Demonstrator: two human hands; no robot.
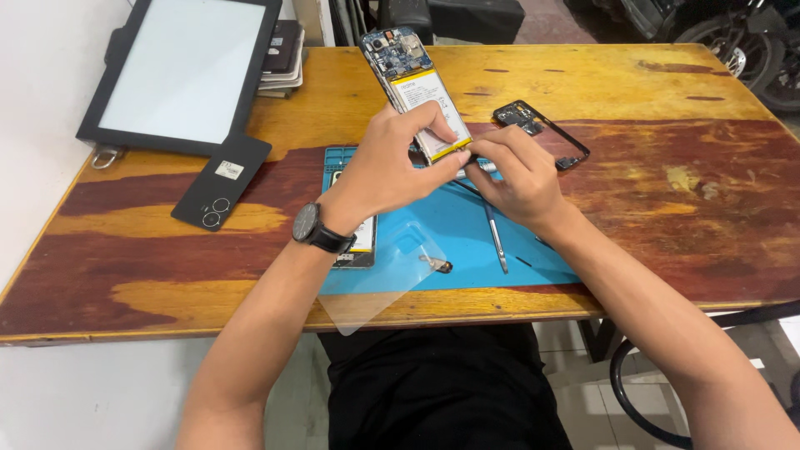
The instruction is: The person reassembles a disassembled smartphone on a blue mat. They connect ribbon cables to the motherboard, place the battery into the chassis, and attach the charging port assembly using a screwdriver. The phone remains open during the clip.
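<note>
My left hand (pixel 392 167) grips an opened phone (pixel 410 79) with its back off, held tilted up above the blue repair mat (pixel 467 242); its white battery and circuit board face me. My right hand (pixel 517 171) pinches a thin metal tool (pixel 479 167) against the phone's lower end. A black watch (pixel 319 231) sits on my left wrist. A second opened phone (pixel 360 246) lies on the mat, partly hidden under my left forearm.
A black phone back cover (pixel 223 181) and a dark-framed tablet (pixel 183 71) lie at the left. A black phone frame (pixel 546 133) rests at the right. Tweezers (pixel 497 237), a clear film (pixel 375 287) and a small part (pixel 437 265) lie on the mat.
</note>
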